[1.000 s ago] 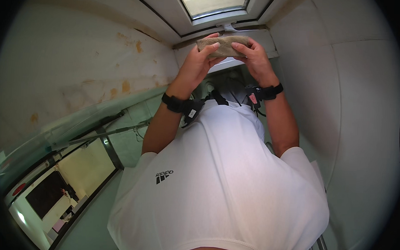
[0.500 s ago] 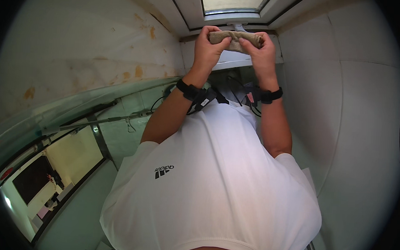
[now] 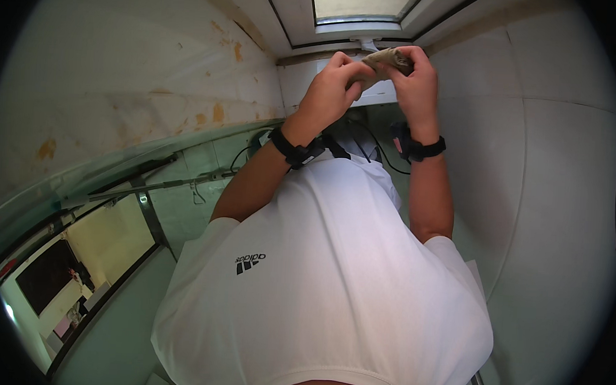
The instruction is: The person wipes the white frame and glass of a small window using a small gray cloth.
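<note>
A brownish-beige cloth (image 3: 385, 58), bunched into a thick roll, is held up just below the window. My left hand (image 3: 329, 92) closes around its left end, fingers curled over it. At the other end, my right hand (image 3: 420, 81) grips the cloth with the thumb pressed on the near side. The cloth slants, with its right end higher, and much of its left part is hidden behind my left fingers. Black straps with small dark devices sit on both wrists.
Ahead is a window frame (image 3: 299, 33) with a white handle (image 3: 366, 43) near the cloth. A stained wall (image 3: 140, 79) rises on the left, a tiled wall (image 3: 478, 132) on the right. At left, a metal rail (image 3: 176, 183) runs above a mirror (image 3: 103, 251). Black cables hang below my hands.
The cloth has turned from level to slanted. My left hand has rotated and dropped slightly, while my right hand has shifted a little to the right. Both keep hold of the cloth.
</note>
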The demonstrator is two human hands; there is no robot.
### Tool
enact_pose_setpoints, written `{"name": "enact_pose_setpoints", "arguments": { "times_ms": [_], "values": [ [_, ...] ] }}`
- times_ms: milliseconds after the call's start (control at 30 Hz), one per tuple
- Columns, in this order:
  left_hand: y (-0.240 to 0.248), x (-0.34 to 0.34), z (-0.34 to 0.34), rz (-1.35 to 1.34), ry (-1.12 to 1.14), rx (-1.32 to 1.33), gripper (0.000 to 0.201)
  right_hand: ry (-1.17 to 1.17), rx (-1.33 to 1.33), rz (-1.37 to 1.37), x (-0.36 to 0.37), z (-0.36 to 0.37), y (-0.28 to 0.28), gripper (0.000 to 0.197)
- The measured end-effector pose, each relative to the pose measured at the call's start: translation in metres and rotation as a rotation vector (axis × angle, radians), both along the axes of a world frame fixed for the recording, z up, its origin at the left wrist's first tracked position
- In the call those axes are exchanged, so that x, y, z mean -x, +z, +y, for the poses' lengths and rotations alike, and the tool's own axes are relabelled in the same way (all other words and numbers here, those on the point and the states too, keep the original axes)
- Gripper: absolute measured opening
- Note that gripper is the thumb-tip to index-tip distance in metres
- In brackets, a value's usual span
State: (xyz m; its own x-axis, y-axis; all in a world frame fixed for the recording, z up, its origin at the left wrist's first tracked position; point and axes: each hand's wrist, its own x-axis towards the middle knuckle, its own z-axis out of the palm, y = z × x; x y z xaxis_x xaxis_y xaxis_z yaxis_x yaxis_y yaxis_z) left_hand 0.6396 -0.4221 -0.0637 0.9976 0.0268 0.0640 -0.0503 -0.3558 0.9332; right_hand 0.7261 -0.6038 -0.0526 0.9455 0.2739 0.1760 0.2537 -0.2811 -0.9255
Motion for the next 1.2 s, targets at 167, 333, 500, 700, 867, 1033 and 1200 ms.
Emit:
{"name": "enact_pose_setpoints", "arguments": {
  "times_ms": [167,333,500,700,867,1033,1200],
  "values": [
    [-0.037,-0.019,0.003,0.032,0.162,0.109,0.028,0.07,0.314,-0.497,0.037,0.024,0.021,0.033],
    [-0.049,-0.02,0.009,0.194,0.2,0.369,0.026,0.1,0.358,-0.531,0.047,0.024,0.008,0.037],
    [-0.046,-0.019,0.023,0.435,0.07,0.844,0.038,0.146,0.358,-0.527,0.057,0.028,0.002,0.051],
    [-0.044,-0.012,0.024,0.422,0.038,0.454,0.034,0.15,0.25,-0.318,0.04,0.022,-0.025,0.057],
    [-0.018,0.008,0.015,0.194,0.075,-0.175,0.038,0.139,0.047,0.096,0.032,0.011,-0.046,0.042],
    [0.007,0.02,0.002,0.226,0.079,-0.045,0.04,0.17,-0.227,0.297,0.021,0.008,-0.065,0.035],
    [-0.006,0.021,0.002,0.128,0.2,-0.032,0.037,0.257,-0.17,0.14,0.016,0.019,-0.041,0.031]
  ]
}}
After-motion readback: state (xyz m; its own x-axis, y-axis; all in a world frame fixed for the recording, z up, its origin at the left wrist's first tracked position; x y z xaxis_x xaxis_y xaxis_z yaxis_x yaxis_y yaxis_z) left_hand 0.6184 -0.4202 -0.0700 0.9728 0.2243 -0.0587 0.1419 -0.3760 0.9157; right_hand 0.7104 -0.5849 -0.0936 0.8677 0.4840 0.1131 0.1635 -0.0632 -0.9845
